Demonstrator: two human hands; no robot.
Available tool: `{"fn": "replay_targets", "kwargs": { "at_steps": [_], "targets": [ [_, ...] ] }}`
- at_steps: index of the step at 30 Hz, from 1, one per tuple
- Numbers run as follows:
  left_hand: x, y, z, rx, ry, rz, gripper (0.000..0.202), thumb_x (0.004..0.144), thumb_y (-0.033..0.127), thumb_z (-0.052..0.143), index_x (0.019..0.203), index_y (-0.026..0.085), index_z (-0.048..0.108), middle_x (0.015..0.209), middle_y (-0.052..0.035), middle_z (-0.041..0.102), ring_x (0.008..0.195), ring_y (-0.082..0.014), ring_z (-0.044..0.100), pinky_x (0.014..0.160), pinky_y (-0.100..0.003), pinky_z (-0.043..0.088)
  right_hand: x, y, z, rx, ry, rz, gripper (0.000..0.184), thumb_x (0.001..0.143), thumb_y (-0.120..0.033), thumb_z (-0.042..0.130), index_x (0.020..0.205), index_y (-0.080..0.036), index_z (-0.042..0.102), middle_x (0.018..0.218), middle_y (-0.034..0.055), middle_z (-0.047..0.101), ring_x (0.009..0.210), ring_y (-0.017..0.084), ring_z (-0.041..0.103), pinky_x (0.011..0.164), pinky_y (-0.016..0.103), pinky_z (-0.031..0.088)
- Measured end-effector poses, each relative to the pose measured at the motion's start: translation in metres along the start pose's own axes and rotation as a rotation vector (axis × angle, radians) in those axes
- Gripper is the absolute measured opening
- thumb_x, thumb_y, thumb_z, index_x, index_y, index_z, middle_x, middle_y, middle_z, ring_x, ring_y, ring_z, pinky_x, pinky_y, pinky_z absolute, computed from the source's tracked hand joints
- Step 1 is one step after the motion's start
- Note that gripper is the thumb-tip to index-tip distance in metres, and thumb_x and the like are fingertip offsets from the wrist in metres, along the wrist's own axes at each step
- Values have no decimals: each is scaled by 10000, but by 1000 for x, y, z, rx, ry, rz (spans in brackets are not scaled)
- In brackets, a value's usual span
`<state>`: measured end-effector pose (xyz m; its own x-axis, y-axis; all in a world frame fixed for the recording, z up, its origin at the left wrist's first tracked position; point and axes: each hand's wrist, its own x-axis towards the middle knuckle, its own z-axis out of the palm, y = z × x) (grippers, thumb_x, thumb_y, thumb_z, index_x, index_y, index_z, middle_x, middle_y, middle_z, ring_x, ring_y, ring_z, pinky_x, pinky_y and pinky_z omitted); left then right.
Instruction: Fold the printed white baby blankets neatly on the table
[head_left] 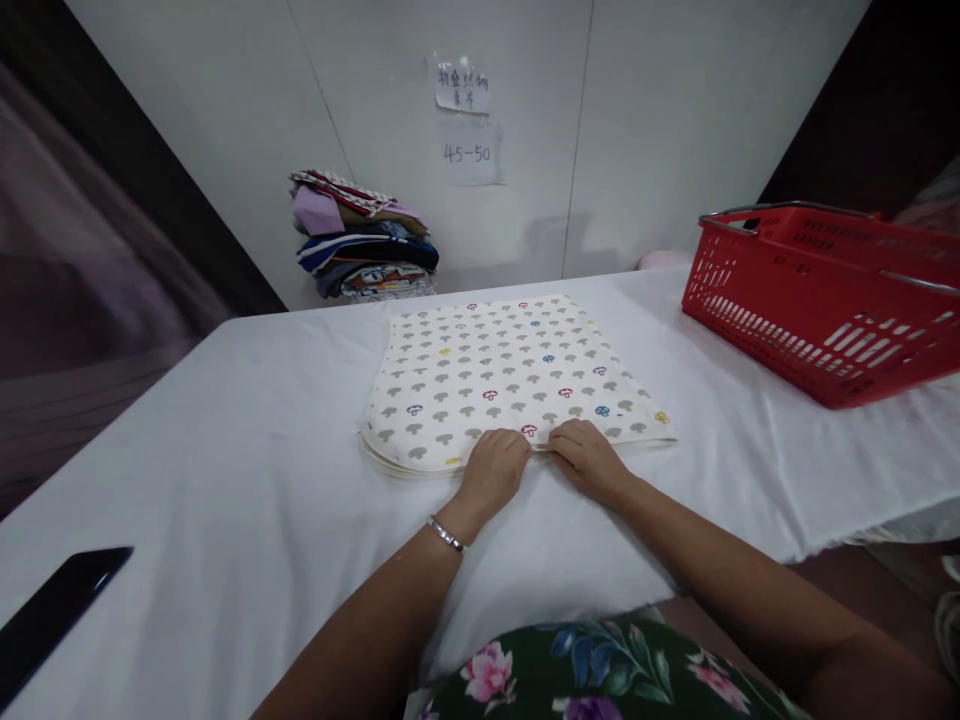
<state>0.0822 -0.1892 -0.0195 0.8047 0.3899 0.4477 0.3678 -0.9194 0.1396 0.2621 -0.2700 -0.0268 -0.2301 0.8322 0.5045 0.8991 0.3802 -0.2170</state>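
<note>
A white cloth (pixel 510 370) printed with grey and coloured mushrooms lies folded in layers on the table. Its near left corner is rounded and shows several stacked edges. My left hand (pixel 496 462) is closed on the middle of the near edge, with a silver bracelet on that wrist. Just to its right, my right hand (pixel 585 458) pinches the same edge, fingers curled over the top. Only a small gap separates the two hands. The thumbs are mostly hidden.
White fabric covers the table (pixel 247 430). A red plastic basket (pixel 817 300) with metal handles stands at the right. Folded cloths (pixel 365 240) are piled at the back left. A dark flat device (pixel 60 610) lies near left. Paper signs (pixel 471 150) hang on the wall.
</note>
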Motion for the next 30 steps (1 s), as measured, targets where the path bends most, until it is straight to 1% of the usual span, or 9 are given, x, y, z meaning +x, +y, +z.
{"fn": "replay_targets", "kwargs": {
  "at_steps": [6,11,15,16,18,20,22,26,30],
  "targets": [
    [-1,-1,3,6,26,7,160,893,160,404,806,182,537,784,-35,595,783,-173,533,711,-320,387,-1,-1,1,-15,-43,33,119,884,-166,455,918,-180,569,823,58,603,797,190,501,689,312,353],
    [0,-1,4,52,-1,-1,158,888,144,409,791,184,528,759,-29,593,755,-172,533,685,-315,388,0,0,1,-34,7,-4,151,898,-152,431,911,-174,579,842,60,622,796,187,507,681,312,354],
    [0,-1,4,71,-29,-12,167,877,113,401,812,182,538,757,-30,598,756,-177,541,686,-328,406,0,1,3,-22,18,1,164,906,-158,413,915,-180,575,855,66,631,802,189,519,686,316,365],
    [-1,0,4,64,-27,-12,178,875,102,395,827,184,546,786,-35,606,782,-177,548,697,-329,413,0,1,3,-17,18,10,163,905,-156,412,911,-182,572,853,67,631,801,189,523,685,316,366],
    [-1,2,4,41,1,-1,204,867,81,394,862,192,566,925,-52,625,893,-179,553,743,-331,428,0,1,4,-3,20,24,153,903,-155,414,900,-183,564,844,66,630,798,190,527,684,315,368],
    [-2,5,2,31,35,15,211,858,79,419,875,205,586,1101,-56,600,1027,-190,522,800,-344,431,0,1,4,10,20,38,142,898,-150,417,890,-185,555,840,62,627,798,190,529,688,314,367],
    [-2,8,1,46,42,3,181,852,104,456,853,214,601,1193,-47,564,1109,-214,480,835,-374,425,-1,2,4,17,18,46,134,892,-145,422,888,-187,549,837,60,624,799,190,528,692,314,366],
    [-1,11,0,79,12,-55,135,849,159,501,825,218,620,1196,-54,560,1162,-242,440,848,-416,423,-1,1,3,8,10,53,131,895,-152,423,880,-185,549,826,62,618,789,191,523,692,315,362],
    [0,9,5,111,-7,-55,181,865,139,468,782,192,620,1174,-61,577,1186,-254,431,852,-416,427,0,0,1,-1,-4,58,151,910,-164,405,874,-177,551,823,63,617,782,187,520,691,312,358]
  ]
}}
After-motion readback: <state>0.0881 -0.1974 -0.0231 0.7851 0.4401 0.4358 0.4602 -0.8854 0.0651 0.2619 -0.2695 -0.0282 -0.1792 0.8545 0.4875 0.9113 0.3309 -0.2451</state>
